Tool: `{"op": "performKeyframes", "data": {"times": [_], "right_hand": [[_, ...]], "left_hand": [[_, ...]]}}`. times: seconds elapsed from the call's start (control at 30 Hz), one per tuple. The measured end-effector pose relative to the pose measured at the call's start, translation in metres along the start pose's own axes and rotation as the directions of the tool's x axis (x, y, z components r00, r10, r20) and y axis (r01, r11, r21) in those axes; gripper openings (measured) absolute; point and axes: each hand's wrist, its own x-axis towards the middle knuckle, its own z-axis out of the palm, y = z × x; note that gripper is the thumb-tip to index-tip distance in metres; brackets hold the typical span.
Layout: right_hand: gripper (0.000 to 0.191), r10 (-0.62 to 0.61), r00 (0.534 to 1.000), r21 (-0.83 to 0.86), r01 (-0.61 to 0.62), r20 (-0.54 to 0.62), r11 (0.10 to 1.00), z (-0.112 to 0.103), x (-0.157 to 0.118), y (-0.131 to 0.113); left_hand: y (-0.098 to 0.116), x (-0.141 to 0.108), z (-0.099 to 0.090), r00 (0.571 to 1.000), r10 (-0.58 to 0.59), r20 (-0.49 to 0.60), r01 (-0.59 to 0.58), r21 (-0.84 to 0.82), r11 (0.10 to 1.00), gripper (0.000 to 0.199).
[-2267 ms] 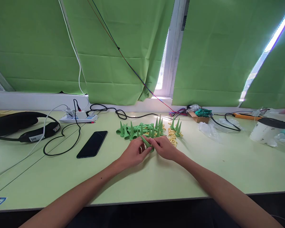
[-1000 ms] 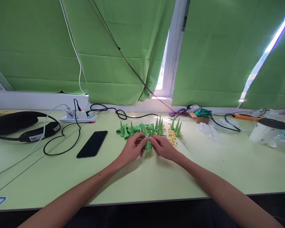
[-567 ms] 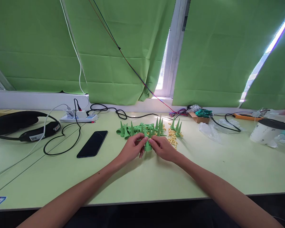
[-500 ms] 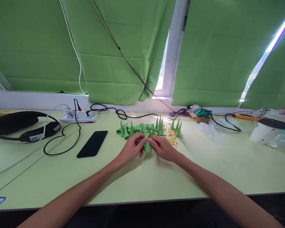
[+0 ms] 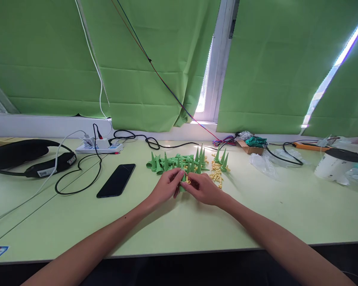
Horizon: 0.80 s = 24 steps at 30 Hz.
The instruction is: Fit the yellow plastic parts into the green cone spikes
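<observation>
My left hand (image 5: 166, 186) is closed around a green cone-shaped plastic piece (image 5: 183, 187), partly hidden by the fingers. Pinched in my right hand (image 5: 205, 189) is a small yellow plastic peg (image 5: 188, 182), held against the side of that cone. Just beyond my hands lies a pile of green cone pieces (image 5: 158, 163), some upright and others on their sides. Small yellow pegs (image 5: 217, 174) are scattered to the right of the pile, with several upright green cones (image 5: 224, 161) beside them.
A black phone (image 5: 116, 181) lies left of my hands. Farther left are black headphones (image 5: 38, 161) and a white power strip (image 5: 100, 147) with cables. To the right stand a small cardboard box (image 5: 250, 147), clear plastic bags (image 5: 264, 165) and a white cup with a black lid (image 5: 335, 166).
A yellow peg now shows at my right fingertips, against the cone. The cone has shifted slightly left, and my right hand has turned and moved a little left.
</observation>
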Motion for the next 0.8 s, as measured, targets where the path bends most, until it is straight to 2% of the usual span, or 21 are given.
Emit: {"op": "performKeyframes", "data": {"times": [0.8], "right_hand": [[0.030,-0.038,0.998,-0.056,0.042,0.056,0.998,0.0011,-0.0006,-0.0027]], "left_hand": [[-0.0037,-0.0008,-0.0008,0.999,0.029,0.040,-0.032,0.078,0.996,0.047]]}}
